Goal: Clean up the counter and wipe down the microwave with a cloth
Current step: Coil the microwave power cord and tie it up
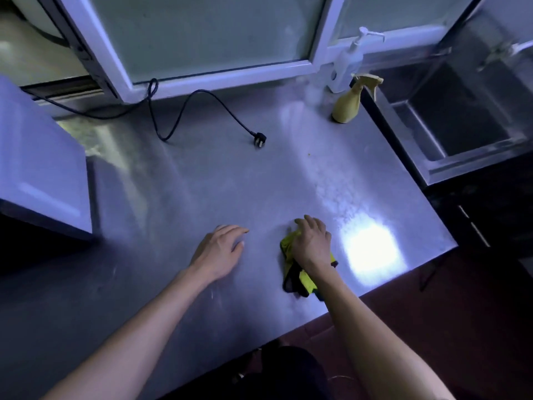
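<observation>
We press the yellow cloth [291, 249] flat on the steel tabletop [202, 183] near its front edge, right hand [311, 243] on top, fingers spread straight. Left hand [220, 249] rests open just beside it. The microwave [37, 168] sits well apart to the left, so the left hand is nearer; cloth's long axis runs front to back.

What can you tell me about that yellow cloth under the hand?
The cloth is bright yellow-green with dark trim, soft-looking fabric, bunched up rather than spread flat. It lies on the steel counter near its front edge. The right hand presses down on it, covering its middle; the left hand stays apart from it.
</observation>
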Motion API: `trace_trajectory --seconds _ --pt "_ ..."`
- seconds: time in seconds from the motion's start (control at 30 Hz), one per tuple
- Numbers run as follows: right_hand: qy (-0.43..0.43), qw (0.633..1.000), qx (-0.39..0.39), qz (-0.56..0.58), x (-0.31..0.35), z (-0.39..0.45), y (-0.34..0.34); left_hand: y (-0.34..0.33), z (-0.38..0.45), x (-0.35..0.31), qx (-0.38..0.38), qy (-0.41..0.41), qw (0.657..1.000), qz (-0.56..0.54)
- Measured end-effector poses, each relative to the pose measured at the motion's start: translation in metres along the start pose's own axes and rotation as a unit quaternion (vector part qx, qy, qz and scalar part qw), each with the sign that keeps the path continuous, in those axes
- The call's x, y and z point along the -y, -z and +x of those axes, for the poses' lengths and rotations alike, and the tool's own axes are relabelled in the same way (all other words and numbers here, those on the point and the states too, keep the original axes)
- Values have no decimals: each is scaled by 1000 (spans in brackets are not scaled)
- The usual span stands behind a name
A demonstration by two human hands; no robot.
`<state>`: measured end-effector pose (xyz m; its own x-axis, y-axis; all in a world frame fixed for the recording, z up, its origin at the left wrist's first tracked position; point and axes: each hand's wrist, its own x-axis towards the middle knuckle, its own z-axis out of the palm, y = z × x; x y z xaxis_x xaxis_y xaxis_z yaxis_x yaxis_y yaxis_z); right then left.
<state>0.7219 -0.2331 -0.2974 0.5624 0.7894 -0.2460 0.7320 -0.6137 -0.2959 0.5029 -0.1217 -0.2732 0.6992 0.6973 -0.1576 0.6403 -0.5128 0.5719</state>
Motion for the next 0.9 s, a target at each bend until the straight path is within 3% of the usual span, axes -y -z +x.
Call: trace_trajectory --seconds 0.4,0.73,0.9 --pt "162 982 5 99 63 187 28 80 124 47 -129 87 983 101" --pt "285 949 10 134 159 287 50 176 200 81 -263 135 935 198" --pt "310 941 56 123 213 329 51 203 232 101 -246 195 930 193"
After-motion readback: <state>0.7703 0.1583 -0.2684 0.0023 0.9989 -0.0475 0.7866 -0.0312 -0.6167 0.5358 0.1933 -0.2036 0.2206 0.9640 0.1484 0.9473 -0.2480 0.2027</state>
